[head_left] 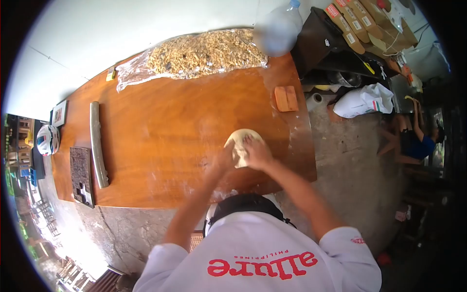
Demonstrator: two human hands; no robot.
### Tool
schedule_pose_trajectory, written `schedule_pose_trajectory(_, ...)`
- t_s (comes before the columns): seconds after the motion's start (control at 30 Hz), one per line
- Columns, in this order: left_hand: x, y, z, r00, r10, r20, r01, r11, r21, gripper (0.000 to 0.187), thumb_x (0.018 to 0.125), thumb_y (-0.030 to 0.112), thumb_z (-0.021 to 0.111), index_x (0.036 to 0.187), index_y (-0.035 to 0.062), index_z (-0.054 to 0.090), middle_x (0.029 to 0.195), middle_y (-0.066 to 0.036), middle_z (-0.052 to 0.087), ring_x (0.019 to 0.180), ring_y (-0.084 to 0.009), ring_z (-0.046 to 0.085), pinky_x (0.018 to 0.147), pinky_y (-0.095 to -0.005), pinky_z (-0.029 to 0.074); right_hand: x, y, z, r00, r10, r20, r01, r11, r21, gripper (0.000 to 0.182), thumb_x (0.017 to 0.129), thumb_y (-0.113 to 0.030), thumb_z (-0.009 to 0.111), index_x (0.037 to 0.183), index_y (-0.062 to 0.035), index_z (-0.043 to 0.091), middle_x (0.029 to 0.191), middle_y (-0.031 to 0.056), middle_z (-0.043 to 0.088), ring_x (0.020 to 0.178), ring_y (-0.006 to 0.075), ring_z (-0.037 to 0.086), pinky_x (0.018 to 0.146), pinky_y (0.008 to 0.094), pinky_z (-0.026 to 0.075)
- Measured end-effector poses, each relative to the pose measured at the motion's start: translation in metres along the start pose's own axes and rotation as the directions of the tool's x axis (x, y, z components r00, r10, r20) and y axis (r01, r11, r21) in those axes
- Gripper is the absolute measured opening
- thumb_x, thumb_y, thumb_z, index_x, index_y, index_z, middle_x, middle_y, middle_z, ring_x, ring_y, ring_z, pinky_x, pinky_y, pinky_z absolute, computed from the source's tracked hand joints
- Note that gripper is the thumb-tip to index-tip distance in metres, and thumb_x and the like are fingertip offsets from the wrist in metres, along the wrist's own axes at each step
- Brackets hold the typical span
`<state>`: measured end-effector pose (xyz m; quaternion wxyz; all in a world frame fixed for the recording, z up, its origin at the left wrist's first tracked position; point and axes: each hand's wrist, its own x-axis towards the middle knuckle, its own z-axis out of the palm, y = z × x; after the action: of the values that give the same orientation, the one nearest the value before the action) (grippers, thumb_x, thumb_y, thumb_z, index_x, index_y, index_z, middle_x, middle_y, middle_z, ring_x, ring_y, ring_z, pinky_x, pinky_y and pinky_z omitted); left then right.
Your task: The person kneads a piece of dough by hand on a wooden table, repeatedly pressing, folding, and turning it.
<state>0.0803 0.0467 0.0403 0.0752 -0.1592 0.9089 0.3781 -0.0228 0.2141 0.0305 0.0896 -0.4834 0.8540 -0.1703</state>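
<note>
A round, pale lump of dough lies on the brown wooden table, near the edge closest to me. My right hand presses on its right side, fingers curled over the top of it. At the dough's left side is my left hand, smeared by motion, so its fingers do not show clearly. Faint white, floury smudges mark the wood around the dough and along the near edge.
A clear bag of brown, crumbly bits and a large plastic bottle stand at the back. An orange-brown block sits right. Leftward lie a long grey roller and a dark board. Another person is far right.
</note>
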Motion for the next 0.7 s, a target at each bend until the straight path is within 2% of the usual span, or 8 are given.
schedule_pose_trajectory(0.07, 0.083, -0.124, 0.051, 0.968, -0.051, 0.247, 0.160, 0.880, -0.448, 0.042, 0.093, 0.026, 0.061, 0.125, 0.0003, 0.067, 0.108, -0.024, 0.072, 0.099, -0.0383, 0.070, 0.089, -0.0445, 0.054, 0.051, 0.057, -0.010, 0.821, 0.291, 0.491, -0.494, 0.794, 0.355, 0.029, 0.085, -0.029, 0.072, 0.104, -0.0087, 0.077, 0.095, 0.0113, 0.075, 0.086, 0.0229, 0.074, 0.078, 0.0368, 0.057)
schedule_pose_trajectory(0.13, 0.067, -0.052, -0.037, 0.999, -0.042, 0.024, 0.045, 0.992, -0.116, 0.039, 0.092, 0.031, 0.063, 0.116, 0.0016, 0.071, 0.098, -0.021, 0.074, 0.093, -0.0329, 0.071, 0.085, -0.0418, 0.054, 0.057, 0.090, -0.023, 0.896, 0.402, 0.187, -0.341, 0.355, 0.870, 0.025, 0.092, -0.025, 0.062, 0.091, -0.0030, 0.075, 0.085, 0.0150, 0.074, 0.073, 0.0267, 0.072, 0.063, 0.0397, 0.054)
schedule_pose_trajectory(0.17, 0.071, -0.050, -0.042, 1.000, -0.024, 0.012, 0.025, 0.993, -0.114, 0.039, 0.092, 0.031, 0.063, 0.116, 0.0016, 0.071, 0.098, -0.021, 0.074, 0.093, -0.0329, 0.071, 0.085, -0.0418, 0.054, 0.060, 0.089, -0.032, 0.900, 0.404, 0.166, -0.326, 0.368, 0.871, 0.025, 0.092, -0.025, 0.062, 0.091, -0.0030, 0.075, 0.085, 0.0150, 0.074, 0.073, 0.0267, 0.072, 0.063, 0.0397, 0.054)
schedule_pose_trajectory(0.23, 0.053, -0.055, -0.039, 0.911, -0.200, -0.361, 0.062, 0.932, -0.358, 0.040, 0.092, 0.034, 0.062, 0.116, 0.0021, 0.070, 0.092, -0.020, 0.074, 0.091, -0.0295, 0.071, 0.085, -0.0419, 0.054, 0.036, 0.071, -0.031, 0.679, 0.694, -0.241, -0.652, 0.720, 0.236, 0.029, 0.094, -0.021, 0.055, 0.094, 0.0017, 0.073, 0.091, 0.0191, 0.074, 0.079, 0.0366, 0.071, 0.072, 0.0431, 0.055)
schedule_pose_trajectory(0.37, 0.008, -0.056, 0.006, 0.904, -0.422, 0.074, 0.405, 0.787, -0.465, 0.055, 0.097, 0.049, 0.056, 0.132, 0.0067, 0.064, 0.127, -0.025, 0.066, 0.117, -0.0317, 0.064, 0.096, -0.0406, 0.049, -0.013, -0.015, 0.040, 0.599, 0.778, -0.191, -0.572, 0.582, 0.578, 0.056, 0.090, -0.022, 0.058, 0.139, 0.0052, 0.052, 0.133, 0.0298, 0.059, 0.125, 0.0451, 0.056, 0.107, 0.0475, 0.044)
schedule_pose_trajectory(0.43, -0.018, -0.029, 0.013, 0.946, -0.320, 0.044, 0.297, 0.810, -0.506, 0.065, 0.097, 0.054, 0.053, 0.141, 0.0058, 0.056, 0.145, -0.025, 0.050, 0.131, -0.0330, 0.053, 0.105, -0.0389, 0.043, -0.025, -0.016, 0.084, 0.656, 0.684, -0.318, -0.505, 0.712, 0.489, 0.084, 0.088, -0.031, 0.064, 0.153, 0.0075, 0.027, 0.152, 0.0328, 0.038, 0.142, 0.0458, 0.037, 0.118, 0.0466, 0.031)
schedule_pose_trajectory(0.57, -0.022, -0.012, 0.034, 0.978, -0.207, -0.034, 0.138, 0.758, -0.638, 0.075, 0.097, 0.057, 0.051, 0.149, 0.0022, 0.046, 0.160, -0.028, 0.028, 0.144, -0.0353, 0.039, 0.116, -0.0380, 0.032, -0.015, -0.035, 0.054, 0.570, 0.777, -0.268, -0.472, 0.576, 0.667, 0.089, 0.087, -0.035, 0.066, 0.151, 0.0122, 0.025, 0.155, 0.0342, 0.032, 0.145, 0.0479, 0.031, 0.120, 0.0482, 0.027)
schedule_pose_trajectory(0.7, -0.010, -0.018, 0.023, 0.969, -0.246, -0.032, 0.182, 0.791, -0.584, 0.071, 0.097, 0.054, 0.052, 0.141, -0.0023, 0.052, 0.148, -0.026, 0.048, 0.137, -0.0343, 0.048, 0.113, -0.0392, 0.036, -0.006, -0.017, 0.028, 0.745, 0.599, -0.294, -0.535, 0.799, 0.273, 0.076, 0.088, -0.034, 0.064, 0.145, 0.0109, 0.038, 0.144, 0.0337, 0.047, 0.137, 0.0423, 0.045, 0.114, 0.0417, 0.037)
